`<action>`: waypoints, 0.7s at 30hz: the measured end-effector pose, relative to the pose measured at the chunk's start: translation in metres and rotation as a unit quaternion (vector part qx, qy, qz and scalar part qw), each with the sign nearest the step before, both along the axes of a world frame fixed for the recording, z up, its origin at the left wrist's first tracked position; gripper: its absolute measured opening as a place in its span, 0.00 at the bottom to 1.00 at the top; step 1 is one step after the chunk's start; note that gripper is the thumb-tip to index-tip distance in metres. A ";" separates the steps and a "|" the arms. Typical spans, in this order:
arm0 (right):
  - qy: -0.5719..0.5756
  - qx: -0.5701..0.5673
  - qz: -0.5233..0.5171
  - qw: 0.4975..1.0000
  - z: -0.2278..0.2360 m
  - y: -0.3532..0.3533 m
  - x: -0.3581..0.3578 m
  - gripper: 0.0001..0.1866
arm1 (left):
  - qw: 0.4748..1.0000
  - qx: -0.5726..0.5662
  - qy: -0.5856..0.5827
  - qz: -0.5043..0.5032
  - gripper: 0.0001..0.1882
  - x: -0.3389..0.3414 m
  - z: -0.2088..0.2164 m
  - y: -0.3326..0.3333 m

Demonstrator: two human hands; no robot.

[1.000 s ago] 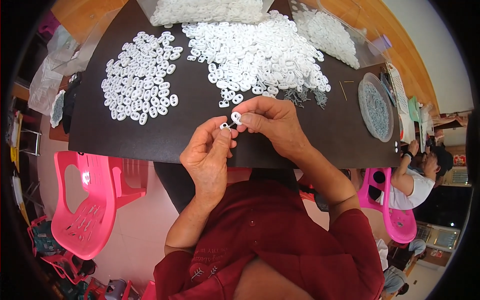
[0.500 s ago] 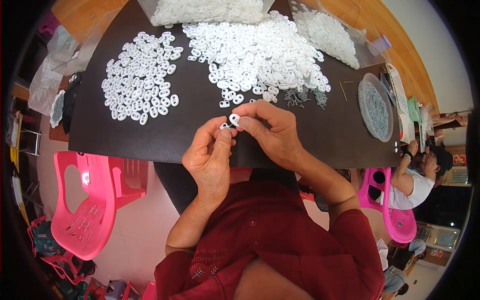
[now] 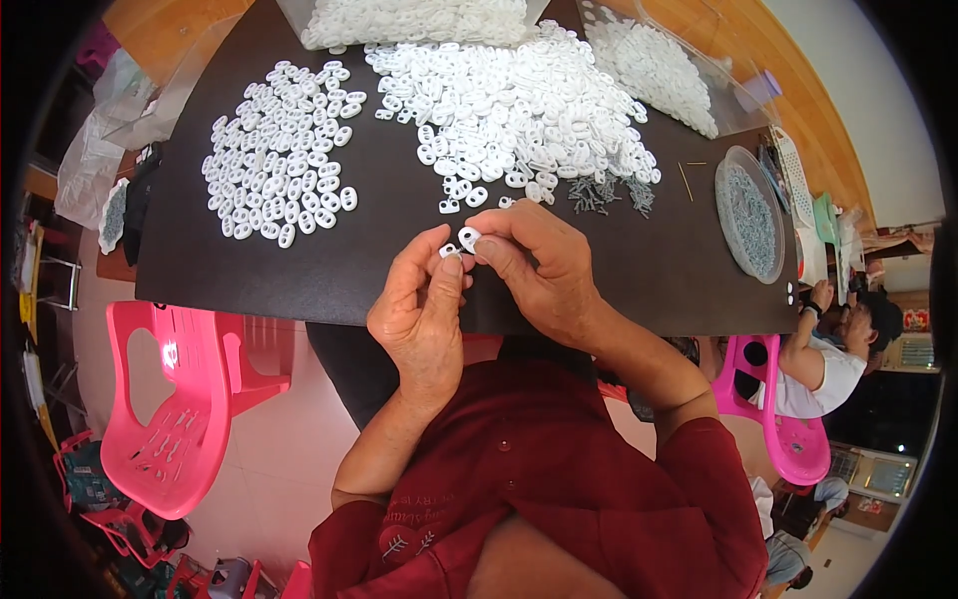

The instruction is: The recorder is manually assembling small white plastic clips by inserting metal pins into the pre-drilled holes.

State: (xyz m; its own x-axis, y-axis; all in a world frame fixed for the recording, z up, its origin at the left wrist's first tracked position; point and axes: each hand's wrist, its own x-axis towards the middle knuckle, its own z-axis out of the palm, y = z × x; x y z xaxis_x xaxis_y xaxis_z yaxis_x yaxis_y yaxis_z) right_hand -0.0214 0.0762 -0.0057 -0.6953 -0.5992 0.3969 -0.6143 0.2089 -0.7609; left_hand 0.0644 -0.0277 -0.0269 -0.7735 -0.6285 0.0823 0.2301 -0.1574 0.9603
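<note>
Near the table's front edge my hands meet, each pinching a small white plastic piece. My left hand (image 3: 414,309) grips one white piece (image 3: 449,251) between thumb and fingers. In my right hand (image 3: 544,260) is a second white piece (image 3: 468,238) with a dark hole in it, held up and to the right of the first. The pieces are nearly touching; a tiny thin part seems to show between them, too small to make out. Fingers cover much of both. Just beyond lie a few loose white pieces (image 3: 464,190) and a little heap of grey screws (image 3: 594,193).
A big pile of white pieces (image 3: 519,100) spreads over the dark table (image 3: 399,180); a smaller group (image 3: 279,160) lies at left. At right stands a clear oval tub (image 3: 720,215) of screws. Pink chairs (image 3: 180,399) flank the table. Another person (image 3: 823,359) sits at far right.
Almost nothing differs. My hands have shifted very slightly, still pinching the same two white pieces close together.
</note>
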 end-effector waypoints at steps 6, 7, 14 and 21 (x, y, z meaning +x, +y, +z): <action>0.018 0.011 -0.007 1.000 0.002 -0.001 0.002 0.07 | 0.995 -0.100 0.002 0.024 0.13 0.001 -0.006 0.001; 0.018 0.011 -0.007 1.000 0.003 0.000 0.002 0.07 | 0.995 -0.099 0.002 0.024 0.13 0.001 -0.006 0.001; -0.002 0.004 -0.001 1.000 0.004 -0.001 0.001 0.07 | 1.000 -0.013 0.019 0.004 0.14 -0.001 -0.003 0.002; 0.000 0.003 -0.008 1.000 0.003 -0.002 0.002 0.07 | 0.997 0.069 0.030 -0.009 0.13 -0.003 0.002 0.002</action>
